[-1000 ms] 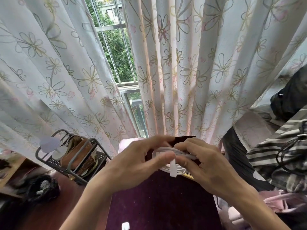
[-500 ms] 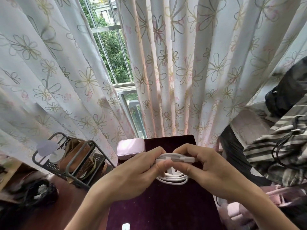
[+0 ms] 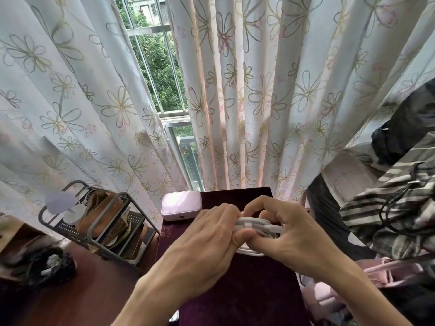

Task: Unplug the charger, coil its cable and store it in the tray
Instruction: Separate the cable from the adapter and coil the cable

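Loose strap (image 3: 246, 225) now wrapped round the coiled cable (image 3: 261, 228)

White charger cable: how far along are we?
Done: the white charger cable looks unplugged and coiled into loops. In hand: left hand and right hand grip the bundle, apparently fastening its white strap. Left: storing it; it is not in any tray yet.

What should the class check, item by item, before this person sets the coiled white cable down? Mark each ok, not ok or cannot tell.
1. White cable gathered into loops: ok.
2. Left hand and right hand both grip the coil: ok.
3. Band around the coil fastened: cannot tell, partly hidden.
4. Charger plug free of any socket: cannot tell, not in view.
5. Dark purple surface directly below the hands free: ok.
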